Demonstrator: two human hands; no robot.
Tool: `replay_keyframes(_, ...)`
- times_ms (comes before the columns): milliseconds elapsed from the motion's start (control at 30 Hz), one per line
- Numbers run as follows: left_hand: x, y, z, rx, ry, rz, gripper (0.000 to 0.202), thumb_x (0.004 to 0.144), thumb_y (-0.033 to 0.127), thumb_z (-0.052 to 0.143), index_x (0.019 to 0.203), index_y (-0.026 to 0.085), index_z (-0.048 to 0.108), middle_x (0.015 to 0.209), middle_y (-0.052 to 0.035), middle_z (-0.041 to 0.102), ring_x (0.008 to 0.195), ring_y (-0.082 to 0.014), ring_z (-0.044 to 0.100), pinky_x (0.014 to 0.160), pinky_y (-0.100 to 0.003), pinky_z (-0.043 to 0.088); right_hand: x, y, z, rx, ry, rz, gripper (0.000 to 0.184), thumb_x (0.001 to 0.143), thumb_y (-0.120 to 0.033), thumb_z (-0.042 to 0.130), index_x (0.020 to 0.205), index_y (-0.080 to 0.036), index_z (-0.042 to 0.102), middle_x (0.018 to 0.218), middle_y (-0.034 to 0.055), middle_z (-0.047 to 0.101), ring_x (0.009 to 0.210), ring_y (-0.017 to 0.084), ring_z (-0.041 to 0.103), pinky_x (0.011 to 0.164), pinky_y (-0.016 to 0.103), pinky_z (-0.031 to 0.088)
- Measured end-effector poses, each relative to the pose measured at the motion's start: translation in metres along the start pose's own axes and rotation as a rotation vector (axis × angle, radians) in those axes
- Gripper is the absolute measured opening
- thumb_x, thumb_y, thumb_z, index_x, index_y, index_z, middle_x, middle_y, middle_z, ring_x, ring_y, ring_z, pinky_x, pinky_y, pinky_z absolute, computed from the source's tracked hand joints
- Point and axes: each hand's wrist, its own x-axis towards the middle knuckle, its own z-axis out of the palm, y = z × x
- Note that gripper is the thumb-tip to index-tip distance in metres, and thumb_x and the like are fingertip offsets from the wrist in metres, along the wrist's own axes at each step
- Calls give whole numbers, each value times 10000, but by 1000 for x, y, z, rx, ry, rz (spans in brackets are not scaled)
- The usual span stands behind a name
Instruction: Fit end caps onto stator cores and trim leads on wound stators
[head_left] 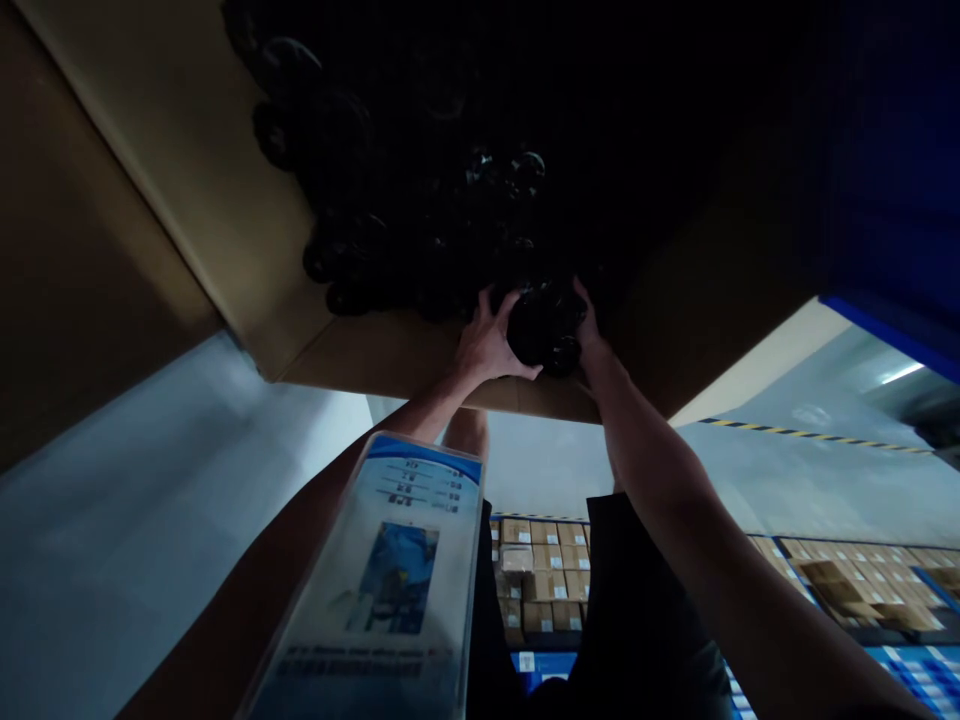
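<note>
Deep shadow fills a large cardboard box (405,355) that holds a pile of glossy black rounded parts (360,245), perhaps wheels or casters; their exact kind is too dark to make out. At the box's near side, my left hand (489,342) curves around the left of a cluster of black rounded parts (544,325), thumb low and fingers above. On the right of the same cluster presses my right hand (589,318), its fingers partly lost in the dark. The cluster sits between both hands, close to the near cardboard wall.
A badge in a clear holder (397,590) hangs over my left forearm. To the left stands another cardboard panel (90,230), and a blue surface (892,200) borders the right. Behind my legs, small cartons (551,570) sit in rows near striped floor tape (810,434).
</note>
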Motion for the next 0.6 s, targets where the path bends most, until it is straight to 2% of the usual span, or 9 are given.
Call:
replay_keyframes(133,-18,10,-12,-15,51,20,1436,662,437,1195,1855,261,416,1943,-230,322,1660,-489,627,1294,-613,688,-16,-15,0,177,-225,58,814,1084,-993,524,1261,-290,893,1433,65,908,1667,353,687,1486,576,513)
replay_keyframes(167,-21,13,-18,-10,60,15,1430,667,438,1189,1855,260,413,1944,-228,319,1671,-487,614,1289,-613,692,-18,-22,2,225,-274,58,805,1072,-1001,545,1236,-290,886,1439,68,903,1673,361,682,1488,579,510)
replay_keyframes(233,-24,21,-33,5,75,-4,1426,672,435,1181,1856,273,403,1949,-215,312,1683,-483,597,1291,-617,693,-19,-39,7,285,-325,27,709,1129,-914,542,1192,-289,871,1434,68,899,1689,358,668,1493,571,504)
replay_keyframes(300,-25,28,-53,22,99,-15,1418,675,435,1176,1851,290,397,1953,-199,313,1682,-483,590,1294,-617,692,-19,-60,15,294,-332,-8,633,1216,-779,462,1181,-289,861,1438,62,895,1724,342,635,1503,567,490)
replay_keyframes(367,-28,36,-74,38,135,-3,1408,678,448,1173,1841,291,396,1953,-194,313,1678,-489,589,1275,-615,702,-21,-83,23,262,-306,-30,610,1253,-706,416,1223,-290,861,1465,57,885,1756,352,598,1504,602,485)
replay_keyframes(500,-48,58,-112,90,198,41,1421,680,497,1169,1845,308,376,1937,-201,311,1687,-515,572,1217,-623,726,-42,-126,30,152,-181,-110,588,1242,-742,470,1423,-323,840,1505,50,865,1779,409,559,1468,687,512)
replay_keyframes(600,-70,82,-130,137,212,32,1482,659,523,1159,1875,380,324,1946,-171,286,1662,-557,578,1197,-672,733,-69,-150,24,134,-141,-154,609,1227,-764,459,1522,-351,796,1517,37,858,1787,408,548,1450,688,537)
